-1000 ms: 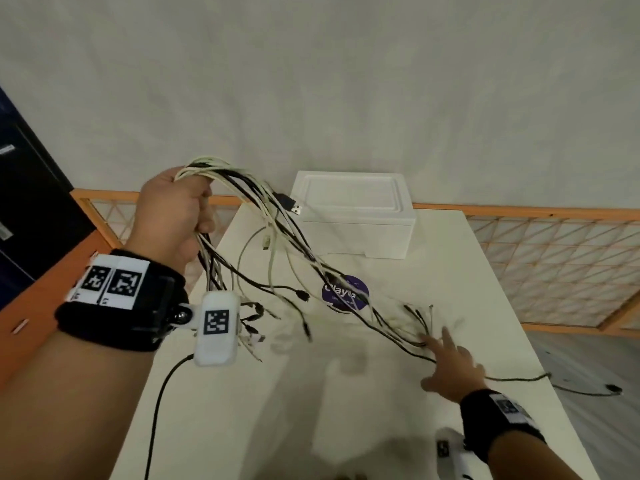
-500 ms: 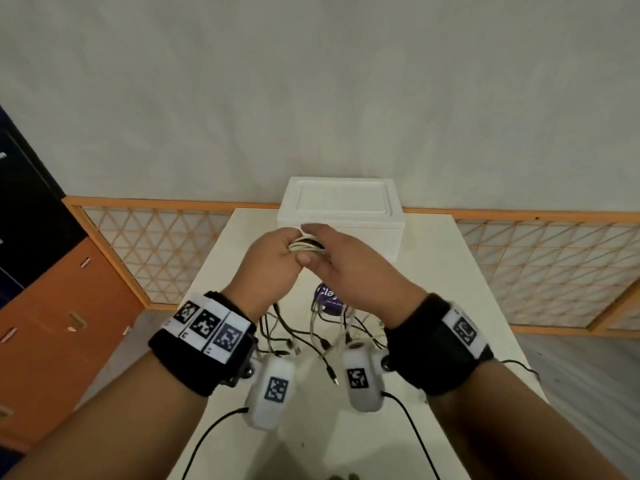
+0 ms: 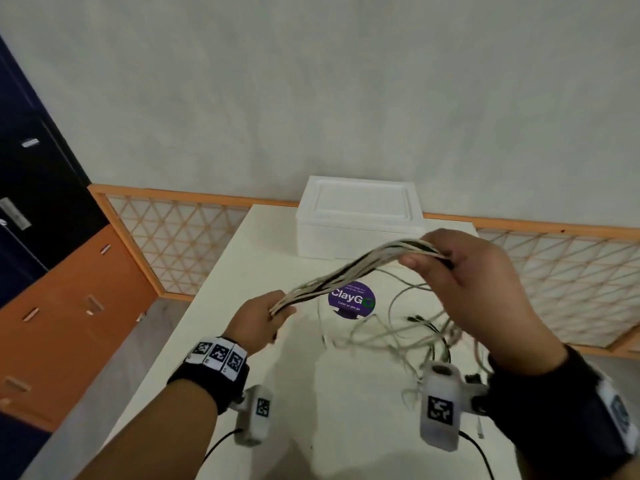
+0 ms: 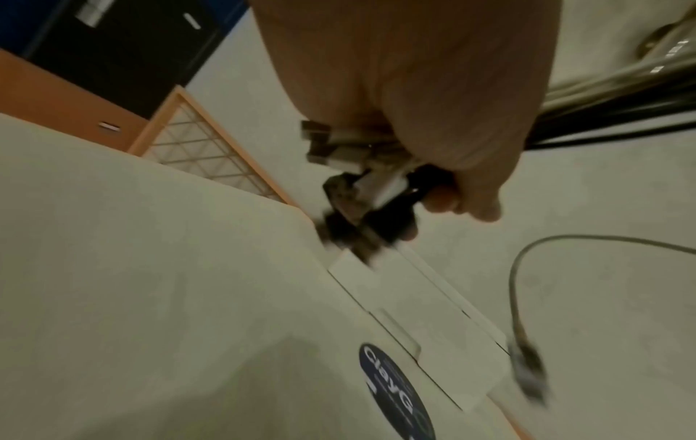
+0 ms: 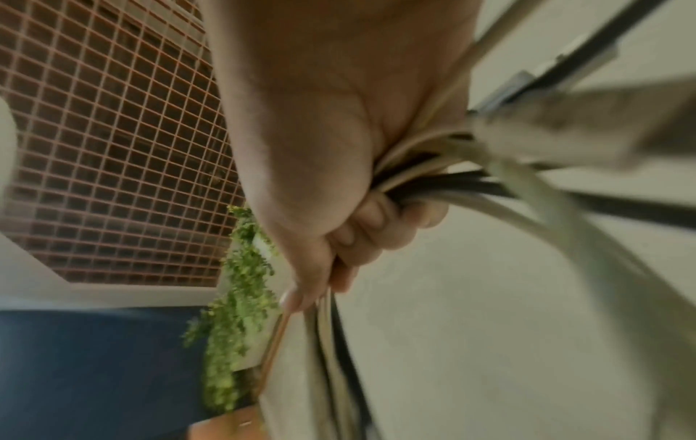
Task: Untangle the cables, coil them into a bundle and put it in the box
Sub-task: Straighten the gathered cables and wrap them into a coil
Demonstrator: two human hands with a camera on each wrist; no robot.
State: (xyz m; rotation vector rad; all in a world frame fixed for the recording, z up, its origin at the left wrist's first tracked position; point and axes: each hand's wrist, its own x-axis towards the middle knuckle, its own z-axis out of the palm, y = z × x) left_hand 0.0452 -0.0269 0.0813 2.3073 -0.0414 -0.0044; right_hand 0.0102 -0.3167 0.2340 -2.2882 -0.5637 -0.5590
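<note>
A bunch of white and black cables point(image 3: 346, 277) stretches in the air between my two hands above the white table point(image 3: 214, 323). My left hand point(image 3: 258, 318) grips one end, where several plugs point(image 4: 361, 184) stick out of the fist. My right hand point(image 3: 460, 268) is higher, right of centre, and grips the bunch further along point(image 5: 421, 178). Loose cable ends point(image 3: 408, 334) hang from the right hand and trail on the table. The white foam box point(image 3: 358, 216) stands closed at the table's far edge, beyond both hands.
A round purple sticker point(image 3: 351, 301) lies on the table under the cables. An orange lattice fence point(image 3: 180, 244) runs behind the table and along its right side. Orange and dark cabinets point(image 3: 52, 271) stand to the left.
Half a second ago both hands were together at the cables in front of the box. They have drawn apart, left hand down-left, right hand right, and the bunch is stretched between them.
</note>
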